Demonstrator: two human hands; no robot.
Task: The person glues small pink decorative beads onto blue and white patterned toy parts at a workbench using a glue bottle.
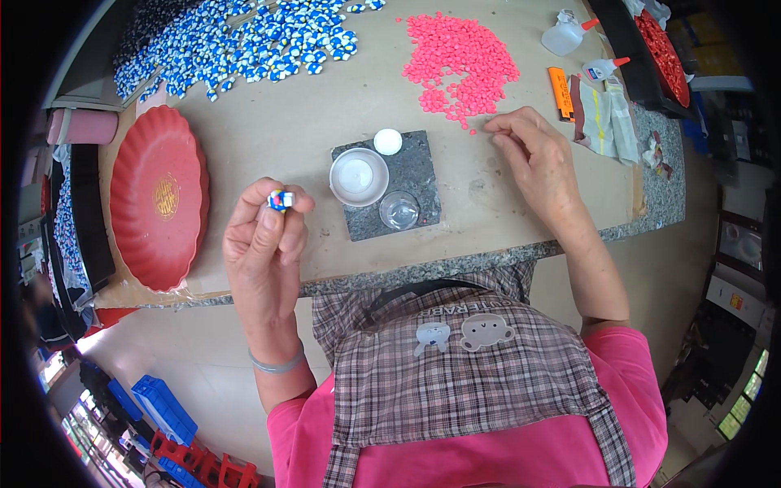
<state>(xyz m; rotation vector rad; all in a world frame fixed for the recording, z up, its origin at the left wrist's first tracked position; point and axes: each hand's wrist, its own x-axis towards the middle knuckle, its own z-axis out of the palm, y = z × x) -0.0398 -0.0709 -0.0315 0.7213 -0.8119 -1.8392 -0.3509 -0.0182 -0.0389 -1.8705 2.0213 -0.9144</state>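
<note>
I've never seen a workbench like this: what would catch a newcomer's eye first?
Probably the big red scalloped dish at the left, and the blue-and-white heap beyond it. Then come the pink pieces scattered just beyond the right hand. The left hand holds up one small blue-and-white piece.

On my feed, a brown-covered table (285, 134) with a speckled stone edge carries a dark slab (421, 167). Around that slab I see blue-and-white pieces (281, 41) at eleven o'clock, pink pieces (464, 57) at one, a clear bottle (561, 38), a smaller bottle (600, 70), an orange thing (560, 91) and a black tray (630, 61) toward two, and a red fluted dish (150, 232) at nine.
</note>
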